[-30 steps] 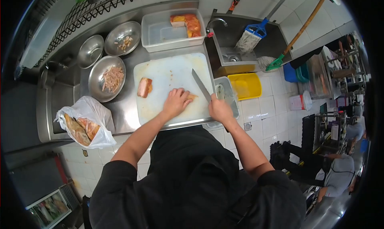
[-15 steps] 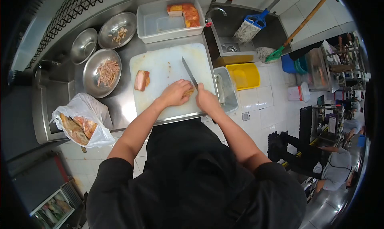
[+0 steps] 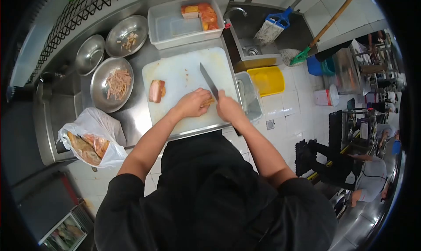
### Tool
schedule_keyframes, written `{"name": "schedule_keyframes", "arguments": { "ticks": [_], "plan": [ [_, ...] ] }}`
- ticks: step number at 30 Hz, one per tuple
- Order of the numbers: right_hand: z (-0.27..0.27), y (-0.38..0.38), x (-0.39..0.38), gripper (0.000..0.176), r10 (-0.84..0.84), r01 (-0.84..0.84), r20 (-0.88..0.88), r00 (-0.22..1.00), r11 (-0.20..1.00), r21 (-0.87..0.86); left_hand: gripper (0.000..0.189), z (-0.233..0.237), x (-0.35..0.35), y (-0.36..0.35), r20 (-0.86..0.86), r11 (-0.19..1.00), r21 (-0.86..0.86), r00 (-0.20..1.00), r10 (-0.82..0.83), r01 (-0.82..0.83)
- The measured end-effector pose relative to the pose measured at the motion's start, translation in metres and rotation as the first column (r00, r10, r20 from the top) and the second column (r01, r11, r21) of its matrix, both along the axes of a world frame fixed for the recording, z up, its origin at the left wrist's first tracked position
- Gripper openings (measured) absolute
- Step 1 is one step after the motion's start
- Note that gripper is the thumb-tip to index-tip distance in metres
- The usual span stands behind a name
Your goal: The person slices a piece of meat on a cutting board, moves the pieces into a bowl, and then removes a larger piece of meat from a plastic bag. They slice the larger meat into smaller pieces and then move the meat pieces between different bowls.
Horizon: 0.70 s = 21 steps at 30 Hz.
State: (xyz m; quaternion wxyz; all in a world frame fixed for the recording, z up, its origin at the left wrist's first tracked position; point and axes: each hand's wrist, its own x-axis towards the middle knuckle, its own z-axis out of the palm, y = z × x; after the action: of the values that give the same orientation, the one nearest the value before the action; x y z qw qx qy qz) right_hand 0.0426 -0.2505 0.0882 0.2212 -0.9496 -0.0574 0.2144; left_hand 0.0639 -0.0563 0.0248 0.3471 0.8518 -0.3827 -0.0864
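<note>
On the white cutting board [image 3: 175,73], my left hand [image 3: 192,103] is closed, its curled fingers pressing down a small brownish piece of meat [image 3: 209,102]. Most of that piece is hidden under the fingers. My right hand [image 3: 229,108] grips a knife [image 3: 208,79] by its handle, the long blade pointing away from me, close beside the held meat. A thicker chunk of pork belly [image 3: 156,91] lies at the board's left side. A few small crumbs are scattered near the board's middle.
Left of the board are a steel bowl of meat strips [image 3: 118,85], a bowl with small pieces [image 3: 128,41], another bowl [image 3: 90,56] and a bag of meat [image 3: 90,146]. Behind stands a plastic tub [image 3: 169,44]; a sink with a mop [image 3: 268,32] is at right.
The view has shifted slightly. Both hands stay almost in place on the board, with the knife blade still next to the held meat.
</note>
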Motion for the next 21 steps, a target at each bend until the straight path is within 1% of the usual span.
{"name": "schedule_keyframes", "arguments": {
  "ticks": [2, 3, 4, 5, 6, 7, 9, 11, 13, 14, 15, 16, 17, 18, 19, 20, 21],
  "plan": [
    [0.006, 0.002, -0.025, 0.026, -0.019, 0.018, -0.051, 0.998, 0.999, -0.033, 0.038, 0.001, -0.002, -0.001, -0.008, 1.000, 0.004, 1.000, 0.012, -0.012],
    [-0.006, 0.007, -0.029, 0.025, -0.049, 0.049, -0.007, 0.999, 0.999, -0.011, 0.038, 0.003, -0.002, -0.002, -0.027, 1.000, 0.003, 0.999, 0.030, -0.030],
    [-0.020, 0.009, -0.022, 0.025, -0.051, 0.051, -0.010, 0.999, 0.999, -0.010, 0.038, 0.003, -0.004, -0.002, -0.050, 0.999, 0.005, 0.998, 0.046, -0.046],
    [-0.035, 0.010, -0.010, 0.025, -0.053, 0.052, 0.025, 0.998, 0.998, 0.041, 0.038, 0.001, -0.008, -0.002, -0.056, 0.999, 0.016, 0.997, 0.043, -0.043],
    [-0.041, 0.012, -0.001, 0.026, -0.059, 0.053, 0.063, 0.996, 0.994, 0.093, 0.039, 0.000, -0.006, 0.000, -0.020, 0.999, -0.024, 0.999, 0.038, -0.039],
    [-0.013, 0.011, 0.003, 0.026, -0.010, 0.010, 0.019, 1.000, 0.999, 0.038, 0.039, 0.001, -0.005, 0.002, 0.018, 0.998, -0.064, 0.999, 0.030, -0.029],
    [0.006, 0.001, -0.004, 0.023, 0.000, -0.002, 0.037, 0.999, 0.999, 0.041, 0.039, 0.007, -0.005, 0.004, 0.055, 0.997, -0.059, 0.997, 0.053, -0.050],
    [0.015, -0.004, -0.028, 0.021, 0.018, -0.019, 0.013, 1.000, 0.999, 0.040, 0.039, 0.006, -0.015, 0.003, 0.049, 0.995, -0.055, 0.995, 0.084, -0.081],
    [0.019, -0.006, -0.045, 0.024, 0.073, -0.076, -0.124, 0.990, 0.997, -0.022, 0.037, 0.004, -0.020, 0.003, 0.034, 0.993, 0.021, 0.993, 0.117, -0.118],
    [0.008, -0.004, -0.046, 0.024, 0.077, -0.079, -0.126, 0.989, 0.997, -0.015, 0.037, 0.001, -0.020, 0.004, 0.033, 0.992, 0.029, 0.992, 0.120, -0.121],
    [-0.012, -0.001, -0.045, 0.027, 0.047, -0.045, -0.041, 0.998, 0.997, 0.057, 0.037, -0.004, -0.020, 0.004, 0.037, 0.993, 0.020, 0.992, 0.119, -0.119],
    [-0.019, 0.003, -0.043, 0.030, 0.009, -0.015, 0.039, 0.999, 0.991, 0.132, 0.038, -0.005, -0.020, 0.003, 0.039, 0.993, 0.011, 0.993, 0.116, -0.116],
    [-0.026, 0.005, -0.036, 0.030, 0.007, -0.012, 0.035, 0.999, 0.990, 0.140, 0.038, -0.006, -0.023, 0.003, 0.035, 0.993, 0.020, 0.993, 0.113, -0.114],
    [-0.028, 0.007, -0.020, 0.033, 0.021, -0.025, 0.029, 0.999, 0.988, 0.155, 0.038, -0.002, -0.024, 0.002, 0.035, 0.991, 0.007, 0.990, 0.134, -0.134],
    [-0.026, 0.008, -0.010, 0.037, 0.037, -0.041, 0.026, 0.999, 0.984, 0.171, 0.038, 0.000, -0.024, 0.001, 0.037, 0.988, -0.004, 0.987, 0.157, -0.157],
    [-0.022, 0.006, -0.014, 0.037, 0.037, -0.042, 0.027, 0.999, 0.983, 0.180, 0.038, 0.002, -0.026, 0.001, 0.039, 0.988, 0.005, 0.987, 0.157, -0.157],
    [-0.009, 0.003, -0.016, 0.038, 0.044, -0.041, -0.012, 0.999, 0.982, 0.183, 0.038, 0.003, -0.026, 0.001, 0.047, 0.986, -0.001, 0.985, 0.168, -0.169]
  ]
}}
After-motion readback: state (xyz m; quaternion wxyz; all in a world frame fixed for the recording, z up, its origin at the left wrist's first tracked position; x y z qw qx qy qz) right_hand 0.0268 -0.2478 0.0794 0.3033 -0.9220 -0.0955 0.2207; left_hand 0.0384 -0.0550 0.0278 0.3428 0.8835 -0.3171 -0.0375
